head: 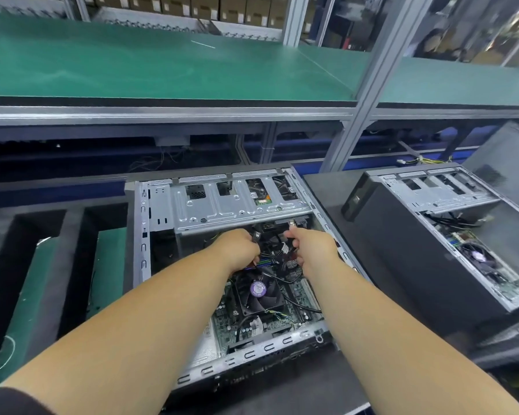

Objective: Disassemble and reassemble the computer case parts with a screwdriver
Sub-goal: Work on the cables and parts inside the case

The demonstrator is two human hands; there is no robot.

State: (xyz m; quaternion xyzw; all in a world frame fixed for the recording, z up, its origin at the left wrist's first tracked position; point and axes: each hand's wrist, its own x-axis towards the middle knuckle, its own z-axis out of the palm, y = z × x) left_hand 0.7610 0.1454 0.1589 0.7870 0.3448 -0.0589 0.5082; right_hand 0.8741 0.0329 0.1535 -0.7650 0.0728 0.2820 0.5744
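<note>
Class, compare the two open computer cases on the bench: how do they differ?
The near case lies directly under the person's left hand and right hand, which grip cables inside; the far case sits untouched to the right. The near case faces the camera squarely; the far case is angled. Both lie open with fans showing.

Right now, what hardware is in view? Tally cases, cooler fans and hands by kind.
Open computer cases: 2, the near case and the second case
CPU cooler fans: 2, near fan and far fan
Hands inside the near case: 2, left hand, right hand
Total: 6
</note>
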